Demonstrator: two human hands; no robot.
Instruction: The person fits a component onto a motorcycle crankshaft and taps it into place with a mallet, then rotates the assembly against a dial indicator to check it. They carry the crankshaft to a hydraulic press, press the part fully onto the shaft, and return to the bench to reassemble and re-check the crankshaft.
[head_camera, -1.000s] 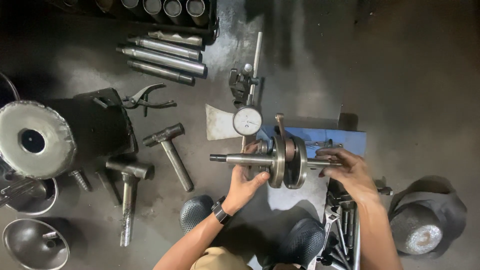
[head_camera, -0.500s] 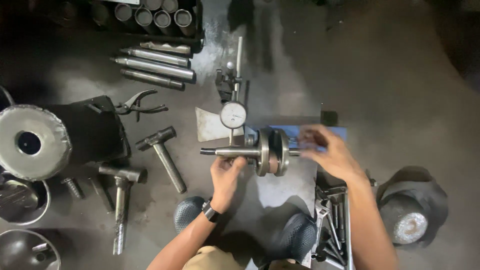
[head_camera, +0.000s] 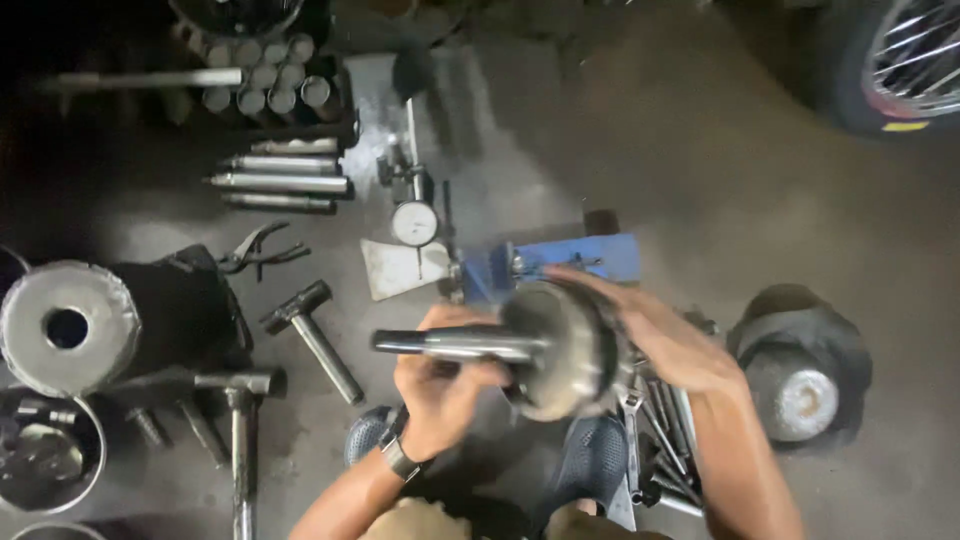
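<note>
A steel crankshaft (head_camera: 545, 345) is lifted off the blue truing stand (head_camera: 570, 262) and held level over my lap. My left hand (head_camera: 440, 385), with a watch on the wrist, grips its long left shaft. My right hand (head_camera: 665, 335) cups the far side of the round flywheel webs. A dial gauge (head_camera: 414, 222) on its arm stands just left of the stand, apart from the crankshaft.
Two hammers (head_camera: 312, 335) (head_camera: 240, 430) lie on the concrete floor at left, with pliers (head_camera: 258, 250), steel rods (head_camera: 280, 182) and a tray of sockets (head_camera: 265, 85). A round steel block (head_camera: 62, 325) and bowls sit far left. Wrenches (head_camera: 655, 430) lie by my right knee; a wheel (head_camera: 915, 55) is at the top right.
Both hands have raised the crankshaft off the blue stand and brought it toward me. The camera view has shifted nearer and slightly up.
</note>
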